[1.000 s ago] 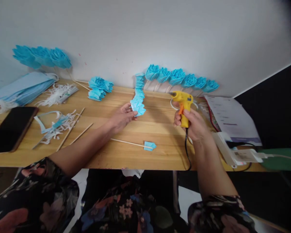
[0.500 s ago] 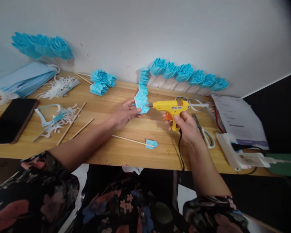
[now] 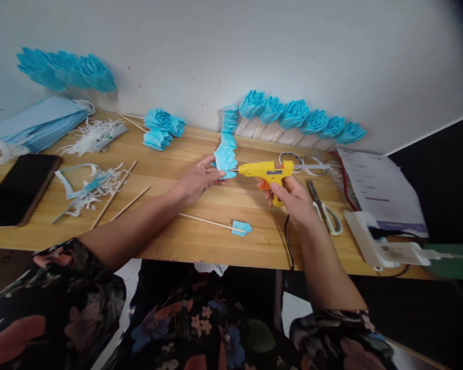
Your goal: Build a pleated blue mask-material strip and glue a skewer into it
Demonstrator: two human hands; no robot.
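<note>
My left grip (image 3: 198, 181) pinches lower end of pleated blue strip (image 3: 227, 150), centre of frame; my right grip (image 3: 294, 199) is closed round yellow glue gun (image 3: 257, 169). Since one second back, I see gun swung left, nozzle (image 3: 235, 170) now at strip's edge, contact unclear: gluing position, I judge. Stick (image 3: 204, 221) with blue tip (image 3: 245, 227) lies apart on surface (image 3: 208, 244), lower centre; scissors (image 3: 322, 206) now uncovered, right.

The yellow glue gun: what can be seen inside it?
A pale stick protrudes from the back of the yellow glue gun. Whatever lies inside is hidden by the casing; the right hand covers part of the handle.
</note>
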